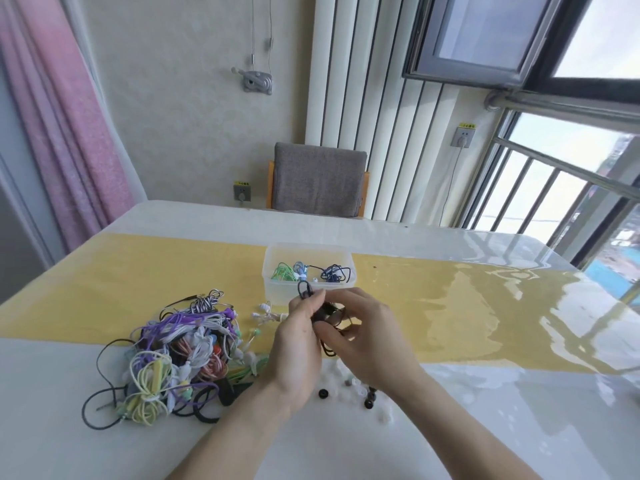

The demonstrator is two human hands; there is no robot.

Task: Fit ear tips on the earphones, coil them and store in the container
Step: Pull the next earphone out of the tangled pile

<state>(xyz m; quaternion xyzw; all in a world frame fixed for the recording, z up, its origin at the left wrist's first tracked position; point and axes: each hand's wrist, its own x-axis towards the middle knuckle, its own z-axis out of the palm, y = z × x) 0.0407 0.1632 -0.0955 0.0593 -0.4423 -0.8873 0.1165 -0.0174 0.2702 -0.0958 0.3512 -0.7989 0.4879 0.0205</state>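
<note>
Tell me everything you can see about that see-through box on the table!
The box is a clear, frosted plastic tub with rounded corners and no lid on it. It stands upright on the yellow strip of the table, just beyond the hands. Inside lie coiled earphones: a green set, a blue-and-white set and a dark blue set. The hands do not appear to touch it.

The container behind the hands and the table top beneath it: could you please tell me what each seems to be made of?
The container looks like translucent, slightly frosted plastic: the coiled earphones inside show through its walls. The table top seems covered by a clear glossy layer, glass or vinyl, since it mirrors the window; which one I cannot tell.
</note>
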